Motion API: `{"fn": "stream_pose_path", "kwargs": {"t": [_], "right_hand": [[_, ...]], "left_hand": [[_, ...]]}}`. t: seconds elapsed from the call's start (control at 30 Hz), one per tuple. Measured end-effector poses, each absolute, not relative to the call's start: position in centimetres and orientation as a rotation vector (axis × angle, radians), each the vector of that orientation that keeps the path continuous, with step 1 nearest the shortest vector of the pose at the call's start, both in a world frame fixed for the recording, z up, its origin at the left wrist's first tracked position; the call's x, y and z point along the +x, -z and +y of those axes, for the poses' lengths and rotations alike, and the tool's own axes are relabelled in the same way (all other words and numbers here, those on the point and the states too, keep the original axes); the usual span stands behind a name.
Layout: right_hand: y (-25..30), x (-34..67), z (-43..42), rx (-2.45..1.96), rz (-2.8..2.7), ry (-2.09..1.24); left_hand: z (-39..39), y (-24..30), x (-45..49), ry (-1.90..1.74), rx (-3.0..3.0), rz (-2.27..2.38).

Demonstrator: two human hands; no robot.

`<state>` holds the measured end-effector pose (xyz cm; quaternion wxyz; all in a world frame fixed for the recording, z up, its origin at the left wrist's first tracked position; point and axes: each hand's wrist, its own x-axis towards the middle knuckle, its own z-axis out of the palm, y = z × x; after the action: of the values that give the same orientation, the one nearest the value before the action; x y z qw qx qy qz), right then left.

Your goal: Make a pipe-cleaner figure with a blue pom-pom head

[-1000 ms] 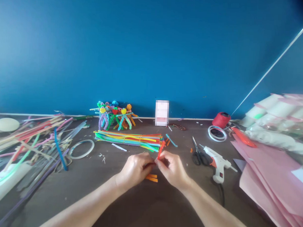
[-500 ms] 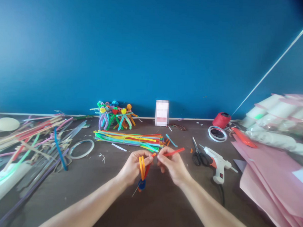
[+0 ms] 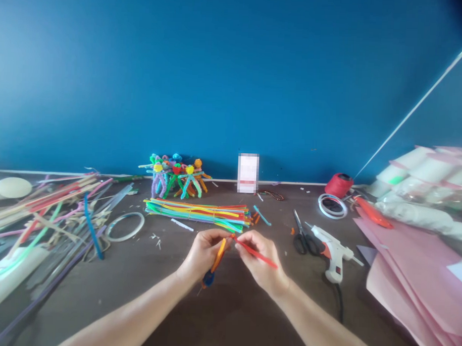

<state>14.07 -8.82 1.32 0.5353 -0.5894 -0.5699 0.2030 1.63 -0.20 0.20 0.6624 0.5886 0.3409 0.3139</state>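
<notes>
**Both hands closed on pipe cleaners, ends meeting between the hands**

The left hand (image 3: 204,254) is closed around an orange pipe cleaner (image 3: 219,255). This item tilts down from the fingers toward the wrist side and ends at a small blue piece (image 3: 208,278), which hangs clear below the grip. The right hand (image 3: 260,260) holds a red pipe cleaner (image 3: 257,254) in a narrow pinch between thumb and fingers. The red length slants down and to the right, across the back of the fingers, with its free end projecting past the hand.

The two items meet just above the fingers, in the gap between the hands. Whether they are joined there cannot be determined.

Both hands are over a dark tabletop (image 3: 226,319). A banded bundle of multicoloured pipe cleaners (image 3: 197,215) lies just beyond them. Scissors (image 3: 302,240) and a hot glue gun (image 3: 332,255) lie to the right, near each other. Pipe-cleaner figures (image 3: 176,177) stand farther back, by the blue wall (image 3: 234,77).
</notes>
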Motion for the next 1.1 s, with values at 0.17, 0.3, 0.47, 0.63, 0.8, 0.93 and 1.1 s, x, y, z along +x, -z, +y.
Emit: {"fn": "stream_pose_path", "kwargs": {"t": [0.17,0.3,0.47,0.63,0.8,0.93,1.1], "right_hand": [[-1.5,14.2,-9.2,-1.47,-1.547,-0.366],[-1.5,14.4,-9.2,-1.471,-1.578,-0.304],[-1.3,14.6,-8.4,-1.389,-1.212,-0.685],[-1.1,15.0,-7.9,-1.098,-0.753,-1.276],[-1.0,15.1,-7.8,-0.966,-0.71,-1.312],[-0.6,14.9,-7.7,-1.089,-0.787,-1.191],[-0.4,14.5,-7.9,-1.308,-0.979,-0.925]], "left_hand": [[0.1,0.0,1.6,-0.775,1.567,0.78],[0.0,-0.4,1.3,-0.766,1.976,0.76],[-0.4,-1.3,1.0,-0.569,2.045,0.525],[-0.3,-1.1,1.1,-0.427,1.423,0.515],[-0.4,-0.6,1.3,-0.521,1.081,0.589],[-0.3,-0.4,1.5,-0.583,1.042,0.644],[-0.2,-0.3,1.6,-0.626,1.088,0.68]]}}
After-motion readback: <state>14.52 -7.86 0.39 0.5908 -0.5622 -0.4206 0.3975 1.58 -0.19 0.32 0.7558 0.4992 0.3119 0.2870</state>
